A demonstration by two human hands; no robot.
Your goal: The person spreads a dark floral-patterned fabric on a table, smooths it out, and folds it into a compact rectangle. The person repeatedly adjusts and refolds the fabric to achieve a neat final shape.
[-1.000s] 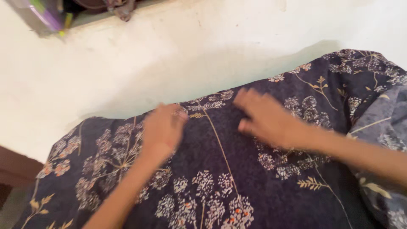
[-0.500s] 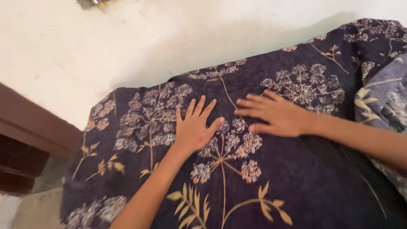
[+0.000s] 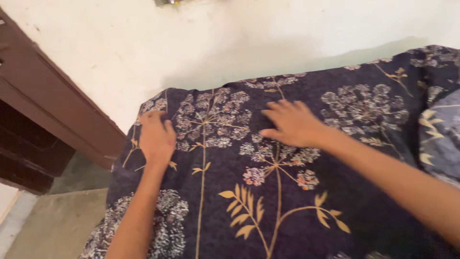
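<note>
- Hands rest flat, fingers spread: left hand (image 3: pixel 155 136) near the corner of the dark flowered bedsheet (image 3: pixel 268 201), right hand (image 3: pixel 293 123) mid-cloth, likely pressing it smooth.
- Bedsheet covers the bed beside the white wall (image 3: pixel 143 43).

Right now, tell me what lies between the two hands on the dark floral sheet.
In the head view, only sheet: white flower clusters and a tan stem between the left hand and right hand.

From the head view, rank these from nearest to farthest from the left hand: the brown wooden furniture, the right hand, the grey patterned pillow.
1. Brown wooden furniture, to the left hand's left.
2. Right hand, toward the middle of the bed.
3. Grey patterned pillow, at the right edge.
</note>
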